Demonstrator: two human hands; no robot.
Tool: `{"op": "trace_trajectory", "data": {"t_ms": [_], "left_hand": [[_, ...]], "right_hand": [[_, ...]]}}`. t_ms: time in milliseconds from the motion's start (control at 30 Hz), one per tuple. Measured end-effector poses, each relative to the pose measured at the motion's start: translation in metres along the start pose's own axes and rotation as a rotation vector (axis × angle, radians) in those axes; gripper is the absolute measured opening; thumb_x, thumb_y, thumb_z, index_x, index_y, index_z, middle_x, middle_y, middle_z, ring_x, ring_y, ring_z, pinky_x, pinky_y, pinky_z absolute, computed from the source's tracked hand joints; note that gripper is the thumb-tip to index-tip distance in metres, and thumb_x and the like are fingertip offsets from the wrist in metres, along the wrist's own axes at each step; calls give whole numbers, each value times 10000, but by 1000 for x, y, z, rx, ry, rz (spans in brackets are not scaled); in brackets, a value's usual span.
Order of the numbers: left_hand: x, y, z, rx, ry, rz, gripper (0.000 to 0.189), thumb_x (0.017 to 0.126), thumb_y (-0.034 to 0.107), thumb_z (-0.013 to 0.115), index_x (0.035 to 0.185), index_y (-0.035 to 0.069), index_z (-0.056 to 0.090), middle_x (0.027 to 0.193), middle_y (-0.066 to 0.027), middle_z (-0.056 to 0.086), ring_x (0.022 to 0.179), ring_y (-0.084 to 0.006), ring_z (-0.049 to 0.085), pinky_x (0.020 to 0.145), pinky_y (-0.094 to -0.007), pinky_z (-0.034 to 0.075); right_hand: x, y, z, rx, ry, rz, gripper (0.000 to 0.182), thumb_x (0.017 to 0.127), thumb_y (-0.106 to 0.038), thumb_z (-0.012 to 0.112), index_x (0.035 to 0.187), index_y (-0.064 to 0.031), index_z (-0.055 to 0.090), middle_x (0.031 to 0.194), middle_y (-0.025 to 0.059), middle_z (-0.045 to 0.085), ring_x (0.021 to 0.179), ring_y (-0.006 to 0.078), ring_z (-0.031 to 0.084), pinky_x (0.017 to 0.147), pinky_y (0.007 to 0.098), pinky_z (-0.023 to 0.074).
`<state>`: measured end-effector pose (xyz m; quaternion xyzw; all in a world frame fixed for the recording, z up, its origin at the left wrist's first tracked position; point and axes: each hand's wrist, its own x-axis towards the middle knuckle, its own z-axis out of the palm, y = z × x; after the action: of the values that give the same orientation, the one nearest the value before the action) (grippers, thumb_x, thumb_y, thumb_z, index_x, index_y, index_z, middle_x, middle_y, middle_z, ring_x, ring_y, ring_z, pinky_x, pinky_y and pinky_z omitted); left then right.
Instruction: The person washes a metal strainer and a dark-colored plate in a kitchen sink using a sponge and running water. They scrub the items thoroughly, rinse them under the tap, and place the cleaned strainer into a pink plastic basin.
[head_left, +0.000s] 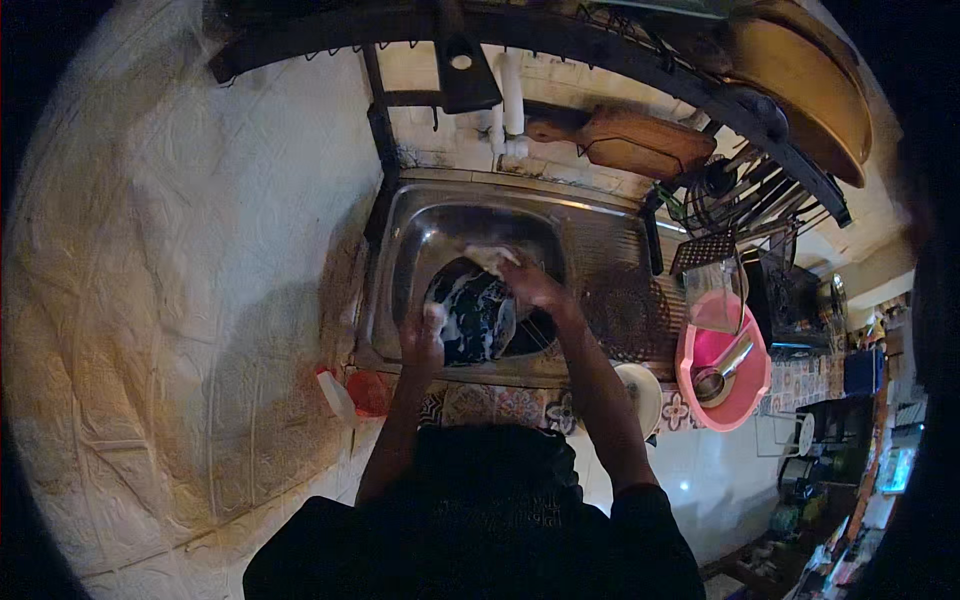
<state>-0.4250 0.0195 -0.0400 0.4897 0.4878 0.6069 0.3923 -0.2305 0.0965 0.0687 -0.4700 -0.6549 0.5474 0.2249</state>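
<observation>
A dark, round pan or pot (469, 315) covered with streaks of soap suds is tilted over the steel sink basin (405, 247). My left hand (424, 337) grips its left edge, with foam about the thumb. At its upper right rim is my right hand (529, 281), with suds and perhaps a pale sponge or cloth at the fingers; whether it holds one I cannot tell. Beneath the pan, at the lower right of the basin, another dark item (536, 334) shows in part.
Right of the basin lies the ribbed drainboard (607, 240). A pink basin (724, 405) with a metal strainer stands further right. Along the front edge are a red container (367, 394) and a pale round dish (645, 397). Utensils and a wooden board (637, 142) hang from the rack above.
</observation>
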Motion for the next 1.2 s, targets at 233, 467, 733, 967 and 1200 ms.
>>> {"op": "trace_trajectory", "data": {"t_ms": [233,467,733,967,1200], "left_hand": [[7,-29,-6,-454,334,-165,363,874,313,485,1116,42,485,1079,-76,511,978,-207,484,884,-343,374],[23,14,16,-1070,332,-342,422,882,341,498,1146,11,494,1094,-120,533,965,-222,539,837,-323,449],[32,56,34,-1017,208,-375,553,864,478,452,1232,66,437,1201,-120,510,1049,-277,532,878,-412,459],[35,63,35,-843,373,-529,466,883,430,468,1158,54,474,1148,-100,522,974,-230,539,819,-358,451],[20,34,28,-985,-19,-346,526,903,436,413,1301,99,341,1240,-93,446,1115,-223,459,912,-353,405]], "right_hand": [[28,99,25,180,307,-94,574,921,-482,309,1222,-6,418,1205,176,484,1113,264,445,945,360,337],[31,169,58,555,355,-344,412,949,-227,368,1312,-43,304,1268,137,407,1139,262,428,934,411,351],[-11,22,113,826,469,-622,674,912,-456,318,1391,-30,110,1449,145,111,1344,255,88,1080,381,76],[-23,39,116,-403,510,-646,549,866,-253,472,1359,-91,294,1440,95,214,1339,330,117,1082,450,100],[-29,-18,81,-803,378,-704,478,772,-141,517,1241,-71,457,1387,111,312,1307,331,219,1059,461,221]]}}
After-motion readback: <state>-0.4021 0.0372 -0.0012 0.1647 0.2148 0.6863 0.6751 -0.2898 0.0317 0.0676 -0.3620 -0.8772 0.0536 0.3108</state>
